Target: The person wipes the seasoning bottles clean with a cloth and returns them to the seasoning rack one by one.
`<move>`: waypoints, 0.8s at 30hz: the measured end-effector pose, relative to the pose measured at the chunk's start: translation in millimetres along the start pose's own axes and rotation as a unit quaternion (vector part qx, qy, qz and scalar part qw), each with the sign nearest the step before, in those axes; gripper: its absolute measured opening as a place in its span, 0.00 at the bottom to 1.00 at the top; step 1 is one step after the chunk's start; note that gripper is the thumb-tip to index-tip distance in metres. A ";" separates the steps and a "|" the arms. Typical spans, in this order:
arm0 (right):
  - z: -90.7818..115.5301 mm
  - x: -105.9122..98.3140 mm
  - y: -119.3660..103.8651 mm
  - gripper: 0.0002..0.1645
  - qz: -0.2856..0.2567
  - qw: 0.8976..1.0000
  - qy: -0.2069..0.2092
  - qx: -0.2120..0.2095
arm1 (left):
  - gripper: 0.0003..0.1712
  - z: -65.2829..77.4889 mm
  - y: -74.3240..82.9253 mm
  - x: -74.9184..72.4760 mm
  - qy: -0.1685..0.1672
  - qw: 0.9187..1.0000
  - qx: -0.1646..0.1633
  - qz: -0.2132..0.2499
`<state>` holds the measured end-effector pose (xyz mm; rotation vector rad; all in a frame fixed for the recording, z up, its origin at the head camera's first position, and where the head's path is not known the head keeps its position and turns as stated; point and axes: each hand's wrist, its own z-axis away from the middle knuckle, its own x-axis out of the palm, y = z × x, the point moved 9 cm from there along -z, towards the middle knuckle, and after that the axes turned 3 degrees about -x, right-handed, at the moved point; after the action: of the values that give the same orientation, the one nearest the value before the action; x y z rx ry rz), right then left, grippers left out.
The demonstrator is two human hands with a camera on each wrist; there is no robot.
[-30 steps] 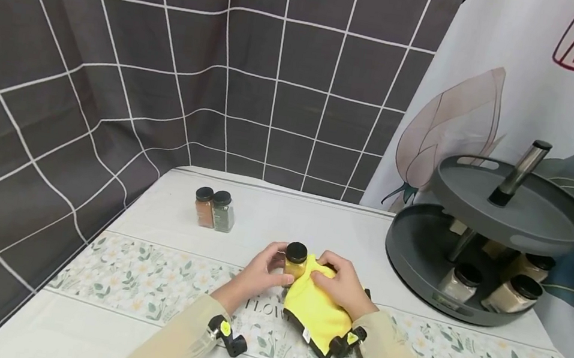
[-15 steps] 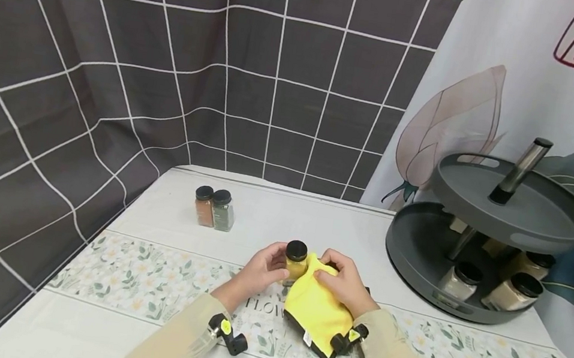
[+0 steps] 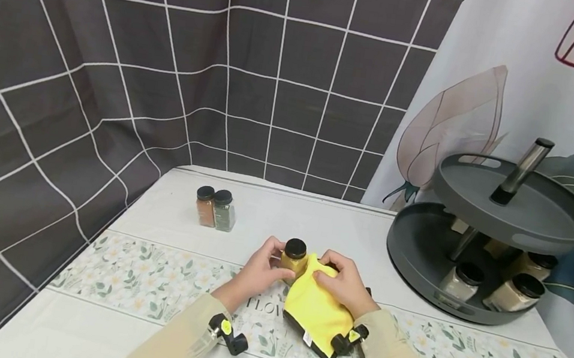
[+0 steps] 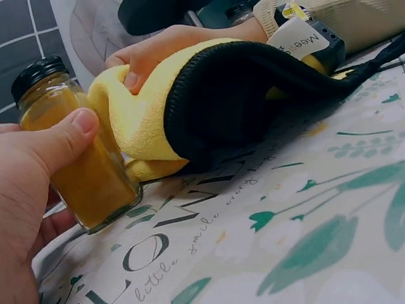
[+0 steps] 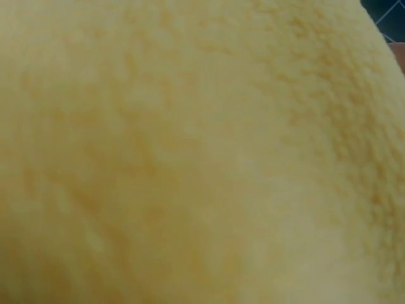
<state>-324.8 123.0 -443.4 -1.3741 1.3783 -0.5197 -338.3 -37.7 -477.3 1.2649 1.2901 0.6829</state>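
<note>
My left hand [image 3: 265, 269] grips a square glass spice jar [image 4: 88, 164] with a black lid and mustard-yellow powder inside. The thumb lies across the glass just below the jar's shoulder, and the jar leans slightly in the left wrist view. My right hand [image 3: 343, 283] pinches a yellow cleaning cloth [image 3: 317, 310] with black edging, a white label and a hanging loop. A fold of the cloth is right at the jar's right side. In the right wrist view the yellow cloth [image 5: 190, 152] fills nearly everything, hiding the fingers.
Two spice jars, one with orange powder [image 3: 206, 207] and one with green [image 3: 224, 212], stand together at the back left. A grey two-tier round rack [image 3: 403, 249] stands at the right, with several black-lidded jars on its lower tier. A floral strip [image 3: 154, 276] crosses the white table.
The jar has tilted a little and shifted slightly left in my left hand, whose thumb now lies further across it. My right hand and the cloth stay almost in place.
</note>
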 end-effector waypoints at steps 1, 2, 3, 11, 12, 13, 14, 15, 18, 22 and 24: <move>-0.1 0.6 -1.4 0.06 0.011 1.000 -0.002 -0.010 | 0.30 -0.1 -0.3 -0.8 0.005 1.000 0.003 -0.012; -0.2 1.1 -2.9 0.06 0.022 1.000 -0.004 -0.021 | 0.30 0.1 0.1 -1.4 0.010 1.000 0.006 -0.024; -0.2 1.6 -4.4 0.07 0.033 0.999 -0.006 -0.032 | 0.31 0.6 1.4 -1.7 0.012 0.999 0.009 -0.036; 0.6 3.3 -9.6 0.09 0.071 0.996 -0.006 -0.052 | 0.26 4.1 6.4 3.6 -0.058 0.994 0.055 -0.074; 0.8 3.3 -9.9 0.09 0.074 0.996 -0.006 -0.050 | 0.26 4.3 6.2 2.9 -0.059 0.994 0.054 -0.077; 0.9 3.6 -10.4 0.09 0.079 0.996 -0.007 -0.048 | 0.26 4.4 6.1 2.5 -0.060 0.994 0.053 -0.080; 1.1 4.0 -10.8 0.09 0.084 0.995 -0.008 -0.045 | 0.27 4.6 6.4 2.0 -0.058 0.994 0.052 -0.082; 1.2 4.4 -11.1 0.09 0.088 0.995 -0.010 -0.043 | 0.27 4.9 6.6 1.5 -0.055 0.994 0.050 -0.086; 1.4 5.2 -13.0 0.09 0.091 0.995 -0.010 -0.050 | 0.32 4.3 7.8 -0.6 -0.040 0.994 0.047 -0.090; 0.2 3.2 -15.2 0.08 0.057 0.994 0.012 -0.095 | 0.36 1.9 9.2 -0.9 -0.032 0.993 0.052 -0.105; -1.5 2.3 -11.8 0.08 0.047 0.992 0.022 -0.118 | 0.35 0.9 9.0 0.2 -0.036 0.992 0.051 -0.109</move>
<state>-320.5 117.6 -433.4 -1.4838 1.5711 -0.3330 -335.1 -35.5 -469.1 1.1979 1.3931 0.4163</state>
